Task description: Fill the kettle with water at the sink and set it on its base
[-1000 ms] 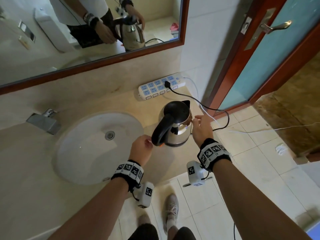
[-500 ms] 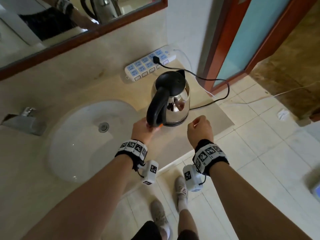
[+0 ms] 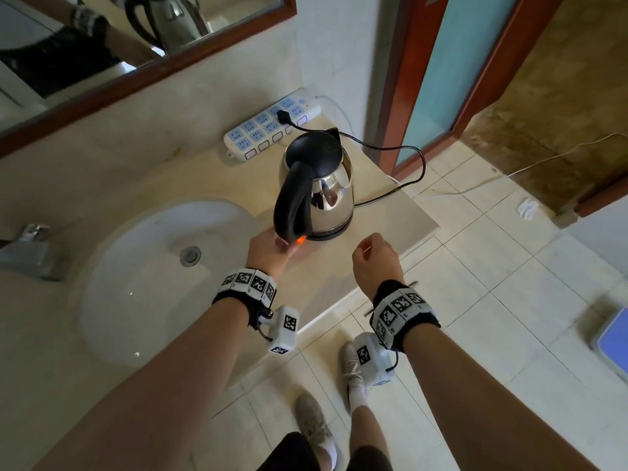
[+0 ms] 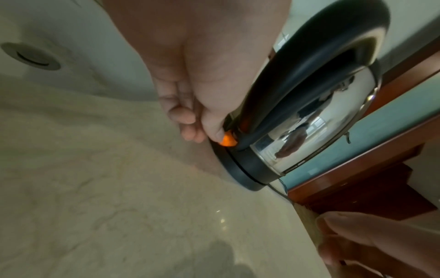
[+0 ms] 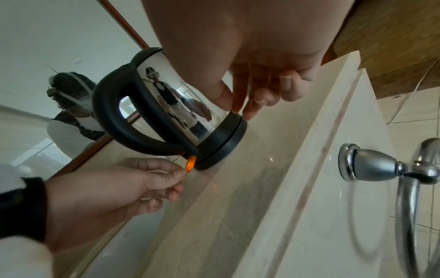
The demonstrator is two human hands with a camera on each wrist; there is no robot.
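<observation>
Just right of the sink [image 3: 112,300], the steel kettle [image 3: 331,195] stands on its base [image 3: 326,235], likely heavy with water and slick-walled, so best lifted by its stiff black handle [image 3: 292,198], while the left hand [image 3: 268,248] pinches the orange switch [image 3: 300,240] and the right hand [image 3: 373,258] hangs loosely curled, empty.

Kettle [image 3: 319,185] sits on base [image 3: 328,235], bench [image 3: 390,215] R of sink [image 3: 142,283]. L hand [image 3: 268,249] fingers [image 3: 283,245] at orange switch [image 3: 299,240]. R hand [image 3: 375,258] loosely curled nr bench edge.

One kettle [image 3: 326,195], one sink [image 3: 146,273], one tap [image 3: 30,249], one power strip [image 3: 268,130], one mirror [image 3: 102,35], two hands: left hand [image 3: 268,248], right hand [image 3: 373,258].
</observation>
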